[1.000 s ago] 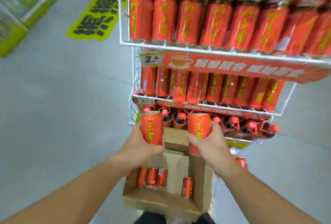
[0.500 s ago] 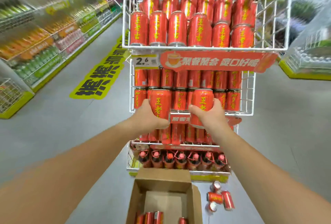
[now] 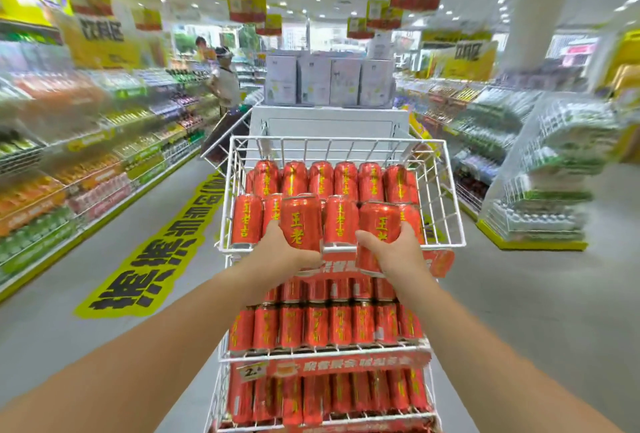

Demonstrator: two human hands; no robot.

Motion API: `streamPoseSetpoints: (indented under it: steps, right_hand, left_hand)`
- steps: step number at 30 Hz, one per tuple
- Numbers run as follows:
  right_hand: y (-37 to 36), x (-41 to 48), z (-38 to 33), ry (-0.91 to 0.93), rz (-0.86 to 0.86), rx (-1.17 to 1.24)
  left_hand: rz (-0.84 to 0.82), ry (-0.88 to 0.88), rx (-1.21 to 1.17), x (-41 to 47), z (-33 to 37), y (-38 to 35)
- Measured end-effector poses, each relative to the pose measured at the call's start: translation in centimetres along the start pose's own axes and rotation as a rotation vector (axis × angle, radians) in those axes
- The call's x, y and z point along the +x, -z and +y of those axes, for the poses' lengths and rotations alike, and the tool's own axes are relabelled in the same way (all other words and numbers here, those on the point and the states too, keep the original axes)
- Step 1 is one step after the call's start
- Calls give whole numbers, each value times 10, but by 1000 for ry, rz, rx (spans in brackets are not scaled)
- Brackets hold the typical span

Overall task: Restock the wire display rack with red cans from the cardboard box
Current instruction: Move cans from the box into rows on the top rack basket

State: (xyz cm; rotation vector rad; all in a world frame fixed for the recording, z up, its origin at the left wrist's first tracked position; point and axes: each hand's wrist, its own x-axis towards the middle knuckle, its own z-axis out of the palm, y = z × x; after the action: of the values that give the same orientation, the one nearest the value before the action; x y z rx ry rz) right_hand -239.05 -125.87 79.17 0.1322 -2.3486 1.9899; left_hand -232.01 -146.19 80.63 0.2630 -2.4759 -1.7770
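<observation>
A white wire display rack (image 3: 446, 204) stands straight ahead, its tiers packed with red cans bearing yellow characters. My left hand (image 3: 287, 249) grips one upright red can (image 3: 300, 221) at the front edge of the top basket. My right hand (image 3: 394, 252) grips a second red can (image 3: 377, 228), tilted slightly, in front of the same basket's front wire. Two rows of red cans (image 3: 341, 183) stand inside the top basket, with open space behind them. The cardboard box is out of view.
Shelves of drinks (image 3: 69, 169) line the aisle on the left, with a yellow floor sticker (image 3: 156, 259) beside the rack. A person (image 3: 225, 83) stands far down the aisle. Wrapped stacked goods (image 3: 554, 183) sit right; white cartons (image 3: 329, 83) stand behind the rack.
Both hands have lifted their cans from just above the box, past the lower tiers, up to the top basket. My view has tilted up, and the box has dropped out of sight.
</observation>
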Motion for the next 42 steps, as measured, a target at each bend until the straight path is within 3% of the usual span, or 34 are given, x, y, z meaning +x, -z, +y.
streamPoseSetpoints:
  steps: [7, 12, 21, 26, 29, 35, 42]
  right_hand:
    - [29, 65, -12, -32, 2, -20]
    - [58, 119, 1, -64, -43, -14]
    - [79, 185, 38, -132, -198, 10]
    - [69, 210, 64, -109, -168, -89]
    - [67, 214, 73, -117, -176, -161]
    - [69, 210, 73, -82, -214, -155]
    - [64, 204, 75, -28, -197, -277]
  left_hand:
    - [90, 42, -198, 52, 34, -28]
    - [124, 18, -128, 86, 55, -71]
    - [248, -44, 376, 130, 53, -128]
    - [274, -44, 473, 139, 52, -145]
    - [279, -62, 671, 143, 49, -158]
    - [242, -28, 822, 156, 48, -168]
    - [324, -113, 1223, 166, 52, -165]
